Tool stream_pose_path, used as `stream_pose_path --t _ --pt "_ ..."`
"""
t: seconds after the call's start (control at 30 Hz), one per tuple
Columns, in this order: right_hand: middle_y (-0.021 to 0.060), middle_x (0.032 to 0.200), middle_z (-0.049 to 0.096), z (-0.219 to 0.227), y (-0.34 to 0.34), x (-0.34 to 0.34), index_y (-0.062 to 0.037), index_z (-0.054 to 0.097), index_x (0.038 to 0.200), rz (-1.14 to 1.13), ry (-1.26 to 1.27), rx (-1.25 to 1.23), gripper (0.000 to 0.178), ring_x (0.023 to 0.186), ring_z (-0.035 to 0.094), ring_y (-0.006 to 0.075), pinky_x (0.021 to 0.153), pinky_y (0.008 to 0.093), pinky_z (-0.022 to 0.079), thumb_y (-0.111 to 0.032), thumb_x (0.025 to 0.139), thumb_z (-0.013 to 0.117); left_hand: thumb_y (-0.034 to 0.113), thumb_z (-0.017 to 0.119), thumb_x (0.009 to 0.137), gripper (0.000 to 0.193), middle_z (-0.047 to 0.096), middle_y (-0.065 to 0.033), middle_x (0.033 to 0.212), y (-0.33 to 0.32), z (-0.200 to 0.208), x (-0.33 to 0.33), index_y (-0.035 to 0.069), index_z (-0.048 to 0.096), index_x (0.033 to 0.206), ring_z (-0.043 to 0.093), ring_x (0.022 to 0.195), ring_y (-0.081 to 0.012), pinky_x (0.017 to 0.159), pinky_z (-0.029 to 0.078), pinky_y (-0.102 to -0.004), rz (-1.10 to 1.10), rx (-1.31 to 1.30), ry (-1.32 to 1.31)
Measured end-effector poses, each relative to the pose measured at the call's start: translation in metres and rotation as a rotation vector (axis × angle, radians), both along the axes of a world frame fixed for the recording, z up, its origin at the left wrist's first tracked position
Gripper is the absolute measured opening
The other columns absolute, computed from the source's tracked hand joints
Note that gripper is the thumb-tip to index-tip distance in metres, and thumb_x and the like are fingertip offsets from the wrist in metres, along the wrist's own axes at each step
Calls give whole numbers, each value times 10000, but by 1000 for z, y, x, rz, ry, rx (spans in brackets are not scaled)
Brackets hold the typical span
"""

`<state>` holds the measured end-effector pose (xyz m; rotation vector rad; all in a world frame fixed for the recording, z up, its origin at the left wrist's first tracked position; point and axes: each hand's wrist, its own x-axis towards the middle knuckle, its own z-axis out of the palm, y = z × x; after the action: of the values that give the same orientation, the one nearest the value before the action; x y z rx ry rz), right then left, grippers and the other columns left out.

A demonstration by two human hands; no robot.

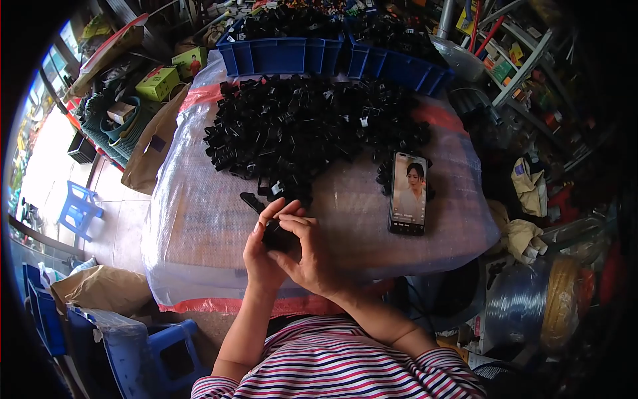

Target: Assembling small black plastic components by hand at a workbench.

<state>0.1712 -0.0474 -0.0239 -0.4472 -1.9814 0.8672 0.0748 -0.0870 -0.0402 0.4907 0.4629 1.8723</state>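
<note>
My left hand [263, 258] and my right hand [310, 261] meet over the near part of a table wrapped in translucent woven plastic sheeting [199, 233]. Their fingers close from both sides around a small black plastic part [278, 238], mostly hidden by the fingers. Just past the left fingertips a black piece [251, 201] shows; I cannot tell whether it belongs to the held part. Beyond the hands spreads a large heap of similar black plastic parts [286, 126], some with shiny metal bits. Right of my hands lies a smartphone [409, 193], its screen lit with a picture of a person.
Two blue bins [282, 58] of black parts stand along the table's far edge. A metal shelf rack [525, 70] rises at the far right, with wire spools [518, 302] below. On the left are green boxes [158, 83], a small blue stool [81, 209] and a blue plastic chair [149, 352].
</note>
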Motion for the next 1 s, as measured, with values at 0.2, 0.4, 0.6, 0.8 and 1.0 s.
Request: stream_pose_path --t 0.2,0.4,0.6,0.8,1.0 --pt "158 1141 515 -10 1 -4 -7 441 1156 -43 63 16 515 1032 489 308 911 380 394 -80 720 704 485 295 899 635 405 -201 1316 5 0 -3 32 313 1343 420 1199 -301 1022 331 -412 -51 55 -28" --pt "155 1125 514 -3 1 -4 -13 428 1241 -78 -27 149 585 1023 473 320 906 399 381 -128 732 690 509 291 897 658 403 -196 1320 1 5 -5 37 306 1354 404 1212 -300 1027 315 -410 -93 82 -52" --pt "140 1218 434 1 2 5 -73 397 1282 -33 -76 146 679 1067 424 336 931 408 358 -56 678 707 569 289 884 726 307 -187 1398 -4 8 -3 68 220 1405 337 1269 -299 1065 246 -410 -149 2 11" --pt "156 1170 453 18 23 30 -40 391 1267 84 -20 -142 642 1101 448 315 901 359 411 -61 716 718 512 431 875 751 275 -146 1418 -1 41 0 66 163 1417 292 1300 -282 1070 219 -424 -313 -118 303" --pt "95 1124 510 44 54 61 -16 364 1280 308 61 -634 554 1033 518 148 869 264 424 -144 826 655 241 609 841 503 461 -126 1292 85 116 -70 40 455 1276 419 1213 -234 953 366 -329 -175 -226 1224"
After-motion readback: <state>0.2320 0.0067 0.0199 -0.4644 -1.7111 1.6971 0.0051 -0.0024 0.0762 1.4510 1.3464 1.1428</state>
